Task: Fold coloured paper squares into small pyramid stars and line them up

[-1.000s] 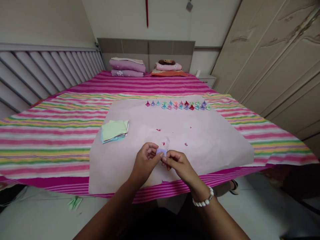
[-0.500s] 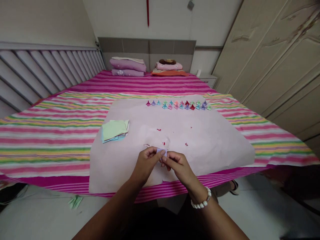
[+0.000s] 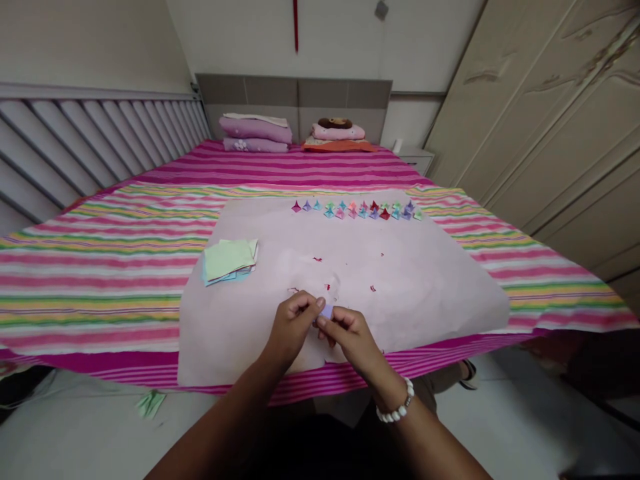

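Far to the left of the hands and lower, a green scrap [image 3: 150, 403] lies on the floor. Up and left of the left hand [image 3: 293, 327], a paper stack [image 3: 230, 260] with a light green sheet on top rests at the edge of the pink sheet [image 3: 425, 287], which covers the striped bed [image 3: 100, 267]. Just beyond the hands, small red bits [image 3: 373, 289] are scattered on the sheet. Well beyond them, a row of small folded figures [image 3: 357, 211] in many colours runs along the sheet's far edge. To the right stands a wardrobe [image 3: 550, 120]. Nothing stands between the hands and these things.

Both hands meet just above the near part of the sheet. The left hand is curled, its thumb and fingers pinching the lilac paper [image 3: 327, 311] from the left. The right hand [image 3: 350, 333] is also curled and pinches the same paper from the right; its fingertips touch those of the left. A white bracelet [image 3: 395, 413] sits on the right wrist.

The lilac paper is mostly hidden by the fingers, so its shape is hard to make out. The forearms are cut off at the lower edge.
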Motion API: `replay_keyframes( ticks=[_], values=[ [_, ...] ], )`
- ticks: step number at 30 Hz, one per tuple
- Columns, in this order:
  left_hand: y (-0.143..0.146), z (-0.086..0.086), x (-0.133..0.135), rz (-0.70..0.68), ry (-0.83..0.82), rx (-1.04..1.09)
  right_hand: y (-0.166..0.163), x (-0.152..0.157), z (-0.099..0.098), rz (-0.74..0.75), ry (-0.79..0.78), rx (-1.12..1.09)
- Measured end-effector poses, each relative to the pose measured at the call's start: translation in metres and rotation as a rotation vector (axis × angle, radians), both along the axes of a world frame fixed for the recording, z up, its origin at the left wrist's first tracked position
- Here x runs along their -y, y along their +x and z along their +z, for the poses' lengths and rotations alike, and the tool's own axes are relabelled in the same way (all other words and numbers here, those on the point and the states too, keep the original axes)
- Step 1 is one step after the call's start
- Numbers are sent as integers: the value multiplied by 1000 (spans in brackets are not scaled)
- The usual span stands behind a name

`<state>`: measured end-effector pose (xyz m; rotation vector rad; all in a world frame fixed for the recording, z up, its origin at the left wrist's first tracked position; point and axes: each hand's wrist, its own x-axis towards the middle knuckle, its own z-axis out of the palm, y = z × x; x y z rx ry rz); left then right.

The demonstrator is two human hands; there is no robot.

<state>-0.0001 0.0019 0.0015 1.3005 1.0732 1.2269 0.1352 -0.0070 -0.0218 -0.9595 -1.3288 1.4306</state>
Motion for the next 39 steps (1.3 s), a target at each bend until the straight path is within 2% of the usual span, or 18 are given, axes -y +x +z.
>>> replay_keyframes(
  ticks=[3, 8, 12, 17, 21, 27, 30, 34, 37, 39],
  values=[
    [3, -1, 3, -30, -37, 17, 0, -1, -3, -9, -25, -23],
    [8, -5, 3, -1, -111, 55, 0, 2, -7, -22, -58, -49],
    [7, -2, 4, -69, -70, 55, -1, 4, -7, -102, -45, -63],
    [1, 0, 3, -152, -70, 75, 2, 2, -2, -47, -9, -24],
    [0, 0, 2, -140, -51, 2, 7, -1, -1, -124, 56, 29],
    [-3, -5, 5, -40, 60, -209, 11, -2, -2, -155, 59, 26],
    [-9, -2, 5, -50, 84, -231, 11, -1, -3, -124, 43, -15],
    [-14, 3, 3, -96, 56, -264, 12, -3, -3, -194, 44, -138],
    [-13, 3, 3, -143, 0, -173, 13, -4, 0, -185, 36, -169],
    [-11, 2, 4, -114, -26, -58, 13, -5, 2, -165, 19, -195]
  ],
)
